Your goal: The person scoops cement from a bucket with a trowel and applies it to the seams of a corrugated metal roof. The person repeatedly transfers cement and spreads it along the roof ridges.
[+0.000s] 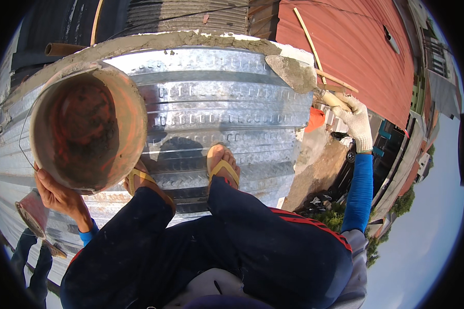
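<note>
My bare left hand (59,195) grips the lower-left side of a mortar-stained bucket (129,134) with a wire handle; its reddish inside holds only some grey residue at the bottom. My right hand (353,118), in a white knitted glove, is closed on the handle of a mortar-covered trowel (291,72), held out to the right beside the end of a grey mortar strip (201,40) along the top edge of the corrugated metal roofing (221,108). My feet in yellow flip-flops (222,167) rest on the metal sheet.
A red roof (345,41) with thin wooden strips lies beyond. At the right the roofing ends above a drop to ground with a dark vehicle (350,175). Another person's legs (36,273) stand at lower left by a second bucket (33,211). A pipe (62,49) lies at upper left.
</note>
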`<state>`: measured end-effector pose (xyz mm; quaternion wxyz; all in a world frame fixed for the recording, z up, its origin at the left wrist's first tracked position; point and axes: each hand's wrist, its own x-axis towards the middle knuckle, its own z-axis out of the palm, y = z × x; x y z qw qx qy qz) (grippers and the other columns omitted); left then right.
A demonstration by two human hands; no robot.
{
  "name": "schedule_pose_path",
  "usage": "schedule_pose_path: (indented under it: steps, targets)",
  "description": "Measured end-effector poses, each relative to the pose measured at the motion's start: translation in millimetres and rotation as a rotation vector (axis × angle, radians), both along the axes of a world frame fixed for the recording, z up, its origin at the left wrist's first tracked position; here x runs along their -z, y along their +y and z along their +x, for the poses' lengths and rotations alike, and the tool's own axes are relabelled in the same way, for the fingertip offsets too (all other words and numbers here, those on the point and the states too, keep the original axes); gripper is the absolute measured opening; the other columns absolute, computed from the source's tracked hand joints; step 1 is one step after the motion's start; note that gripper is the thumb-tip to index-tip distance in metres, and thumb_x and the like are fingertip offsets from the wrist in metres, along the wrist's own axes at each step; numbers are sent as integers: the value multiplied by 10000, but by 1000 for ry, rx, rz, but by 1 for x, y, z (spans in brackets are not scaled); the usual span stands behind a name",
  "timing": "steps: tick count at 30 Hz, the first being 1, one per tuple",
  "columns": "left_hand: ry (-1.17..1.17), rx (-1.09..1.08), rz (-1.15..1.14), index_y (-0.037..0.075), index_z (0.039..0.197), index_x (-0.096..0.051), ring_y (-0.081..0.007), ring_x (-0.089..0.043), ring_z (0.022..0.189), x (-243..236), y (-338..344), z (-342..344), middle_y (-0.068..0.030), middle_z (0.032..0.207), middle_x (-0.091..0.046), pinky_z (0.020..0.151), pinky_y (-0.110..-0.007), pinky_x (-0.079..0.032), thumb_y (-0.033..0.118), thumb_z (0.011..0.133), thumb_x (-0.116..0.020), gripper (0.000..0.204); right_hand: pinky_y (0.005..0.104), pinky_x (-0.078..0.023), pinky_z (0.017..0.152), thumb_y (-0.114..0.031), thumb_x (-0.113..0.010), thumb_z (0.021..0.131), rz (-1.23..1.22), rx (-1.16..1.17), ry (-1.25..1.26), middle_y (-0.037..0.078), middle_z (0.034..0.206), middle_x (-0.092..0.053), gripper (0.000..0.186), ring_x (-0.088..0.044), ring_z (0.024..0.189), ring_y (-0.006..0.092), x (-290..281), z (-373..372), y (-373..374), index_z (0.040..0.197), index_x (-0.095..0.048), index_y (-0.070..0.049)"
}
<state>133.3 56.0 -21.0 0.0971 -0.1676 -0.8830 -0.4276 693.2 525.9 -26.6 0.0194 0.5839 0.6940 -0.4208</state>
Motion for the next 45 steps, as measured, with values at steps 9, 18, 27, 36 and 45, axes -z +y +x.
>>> schedule_pose_path:
  steps: [9, 18, 27, 36, 45]
  targets:
    - [20, 37, -22, -29, 1366, -690, -181, -673, 1105, -2, 2, -2, -116, 1238, -745, 984, -327, -518, 367, 1146, -508, 488, 316, -552, 913, -173, -840, 898, -63, -4, 12, 38, 1144, -736, 499, -678, 1025, 137, 1, 8, 24, 1337, -704, 21]
    - [-15, 20, 19, -26, 1353, -692, -169, -667, 1070, 2, -6, 3, -95, 1189, -745, 967, -316, -518, 386, 1146, -510, 495, 223, -512, 625, -224, -833, 890, -106, 174, 39, 32, 1057, -772, 471, -664, 761, 79, -5, 33, 19, 1290, -735, 4]
    - [-22, 25, 26, -12, 1397, -678, -181, -680, 1099, 3, -5, -7, -112, 1239, -749, 982, -322, -528, 374, 1136, -540, 487, 247, -552, 748, -126, -826, 893, -118, 122, 264, 52, 1112, -768, 447, -690, 893, 95, 32, 7, 21, 1304, -719, 13]
    - [-83, -85, 21, -45, 1383, -671, -225, -685, 1151, 7, 5, -2, -175, 1312, -724, 1019, -361, -545, 366, 1128, -560, 496, 221, -380, 455, -269, -782, 956, -247, 288, 318, 53, 787, -721, 383, -551, 556, 58, 22, 27, 11, 1241, -730, -18]
    - [-114, -27, 86, -54, 1383, -665, -236, -673, 1181, 20, 28, -10, -191, 1326, -714, 1027, -360, -537, 379, 1131, -550, 514, 203, -372, 405, -422, -733, 992, -366, 332, 397, 46, 742, -676, 430, -540, 516, 63, 5, -49, 18, 1125, -754, -14]
